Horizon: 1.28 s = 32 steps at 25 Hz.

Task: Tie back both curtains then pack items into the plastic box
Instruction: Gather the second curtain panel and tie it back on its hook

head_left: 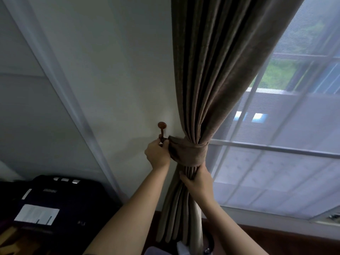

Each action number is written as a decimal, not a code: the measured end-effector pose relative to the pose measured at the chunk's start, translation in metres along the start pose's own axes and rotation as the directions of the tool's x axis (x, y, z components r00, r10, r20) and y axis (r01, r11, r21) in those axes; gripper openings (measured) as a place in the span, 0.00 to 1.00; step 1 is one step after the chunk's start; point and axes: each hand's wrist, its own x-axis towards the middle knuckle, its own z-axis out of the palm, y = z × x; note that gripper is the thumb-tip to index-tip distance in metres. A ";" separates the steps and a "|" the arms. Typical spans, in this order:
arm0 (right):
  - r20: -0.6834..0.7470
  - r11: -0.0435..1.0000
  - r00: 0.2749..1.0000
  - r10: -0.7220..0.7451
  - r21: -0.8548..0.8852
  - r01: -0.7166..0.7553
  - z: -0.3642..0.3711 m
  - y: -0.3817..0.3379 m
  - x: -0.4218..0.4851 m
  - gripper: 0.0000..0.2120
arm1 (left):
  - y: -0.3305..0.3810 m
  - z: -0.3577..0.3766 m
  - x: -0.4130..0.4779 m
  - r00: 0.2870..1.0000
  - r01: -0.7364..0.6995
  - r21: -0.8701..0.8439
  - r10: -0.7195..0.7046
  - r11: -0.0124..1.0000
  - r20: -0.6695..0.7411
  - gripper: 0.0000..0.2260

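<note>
Tieback [189, 153] pinched at hook [162, 126] by left hand [157, 153], curtain [211, 70] gripped by right hand [197, 179]
Hook may be missed — folds spilled

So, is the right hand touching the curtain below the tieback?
Touching. The head view shows the right hand gripping the gathered curtain just under the tieback, with no gap between hand and folds.
</note>
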 end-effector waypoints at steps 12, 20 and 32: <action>0.200 0.995 0.976 -0.083 -0.031 0.091 -0.013 0.000 0.007 0.32 | 0.020 -0.024 0.035 0.666 0.741 -0.404 -0.510 0.536 0.545 0.07; 0.273 0.987 0.961 -0.039 -0.142 0.080 -0.042 0.026 -0.009 0.28 | 0.007 -0.026 0.037 0.698 0.651 -0.290 -0.402 0.701 0.593 0.22; 0.612 0.964 0.786 0.089 0.147 -0.223 -0.023 0.007 0.023 0.40 | -0.042 -0.037 -0.007 0.577 -0.360 -0.016 0.236 0.933 0.782 0.24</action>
